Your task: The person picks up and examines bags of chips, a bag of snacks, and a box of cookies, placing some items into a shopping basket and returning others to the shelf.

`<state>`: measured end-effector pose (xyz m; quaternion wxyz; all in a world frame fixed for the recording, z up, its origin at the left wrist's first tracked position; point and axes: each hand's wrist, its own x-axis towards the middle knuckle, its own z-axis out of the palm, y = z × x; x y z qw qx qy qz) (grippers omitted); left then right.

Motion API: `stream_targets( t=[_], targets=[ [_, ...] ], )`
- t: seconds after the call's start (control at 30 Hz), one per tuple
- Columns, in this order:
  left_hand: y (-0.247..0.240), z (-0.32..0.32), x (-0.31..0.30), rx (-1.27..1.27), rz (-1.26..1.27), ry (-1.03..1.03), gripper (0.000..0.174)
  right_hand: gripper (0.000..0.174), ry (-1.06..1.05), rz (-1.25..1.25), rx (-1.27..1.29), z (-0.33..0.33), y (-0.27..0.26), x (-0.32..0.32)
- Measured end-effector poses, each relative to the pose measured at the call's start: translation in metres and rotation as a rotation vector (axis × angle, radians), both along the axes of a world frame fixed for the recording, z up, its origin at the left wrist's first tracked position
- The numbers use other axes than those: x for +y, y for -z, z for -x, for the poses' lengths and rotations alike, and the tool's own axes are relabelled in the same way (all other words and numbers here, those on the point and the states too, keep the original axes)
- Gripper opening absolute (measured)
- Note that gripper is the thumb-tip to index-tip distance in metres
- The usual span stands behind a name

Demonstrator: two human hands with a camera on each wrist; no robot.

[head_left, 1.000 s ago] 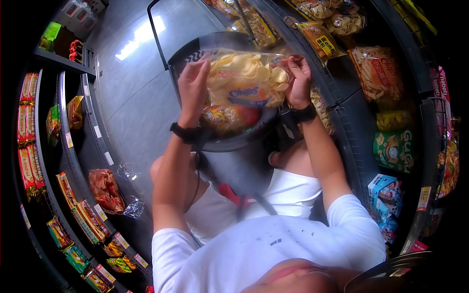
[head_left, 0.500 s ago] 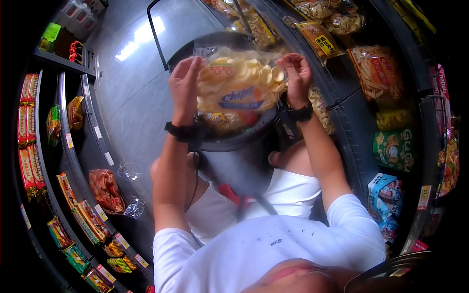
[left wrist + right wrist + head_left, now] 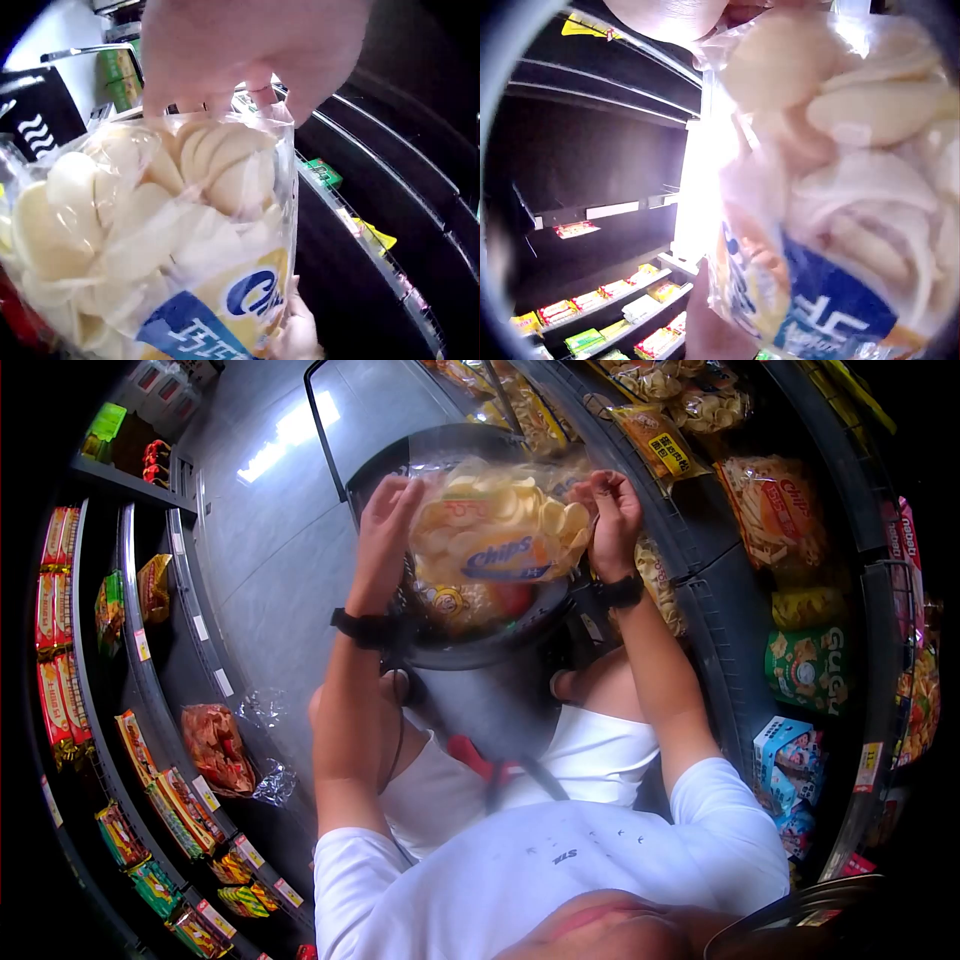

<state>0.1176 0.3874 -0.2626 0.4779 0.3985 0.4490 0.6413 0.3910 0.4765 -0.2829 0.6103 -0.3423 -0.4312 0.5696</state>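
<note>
A clear bag of round pale chips (image 3: 500,525) is held up between both hands, above a dark basket (image 3: 480,650). The left hand (image 3: 385,545) pinches its left edge, and the right hand (image 3: 612,525) grips its right edge. In the left wrist view the left hand (image 3: 251,56) has its fingers on the top edge of the bag (image 3: 150,225). The right wrist view shows the bag (image 3: 855,180) close up, the right hand (image 3: 671,15) at its upper corner. Below it, another snack packet (image 3: 450,605) lies in the basket.
Shelves with red and green snack packets (image 3: 150,885) curve along the left. On the right, shelves carry more bagged chips (image 3: 770,510), a green bag (image 3: 803,668) and a blue box (image 3: 788,755). A brownish-red packet (image 3: 217,750) sits at the left shelf's edge.
The bag first shifted left and faced up more squarely, then tilted again with its printed label slanting. Both hands have kept hold of its edges; the left hand is slightly further left than at first.
</note>
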Motion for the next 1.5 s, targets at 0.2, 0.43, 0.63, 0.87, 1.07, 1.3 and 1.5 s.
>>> stream_targets(
  t=[0.2, 0.43, 0.63, 0.87, 1.07, 1.3, 1.5],
  targets=[
    [0.013, -0.002, 0.008, -0.055, -0.086, -0.071, 0.02, 0.022, -0.121, 0.076, 0.002, 0.0, 0.003, 0.003],
    [0.012, 0.017, 0.008, -0.265, 0.018, -0.178, 0.025, 0.082, -0.371, 0.152, -0.227, 0.009, 0.009, -0.01],
    [0.025, 0.052, 0.007, -0.604, 0.099, 0.085, 0.043, 0.079, -0.638, -0.129, -0.387, 0.008, 0.035, 0.004],
    [-0.002, 0.035, -0.004, -0.587, 0.135, 0.017, 0.055, 0.067, -0.665, -0.151, -0.348, 0.03, -0.01, -0.027],
    [0.009, 0.04, 0.007, -0.222, 0.156, -0.179, 0.064, 0.044, -0.674, 0.001, -0.282, 0.018, -0.018, -0.038],
    [0.026, 0.014, 0.012, 0.033, 0.106, -0.101, 0.053, 0.032, -0.416, 0.273, -0.176, 0.017, -0.003, -0.018],
    [0.011, 0.005, 0.005, -0.014, 0.211, 0.206, 0.053, 0.029, -0.374, 0.228, -0.125, 0.005, -0.006, -0.012]
  ],
)
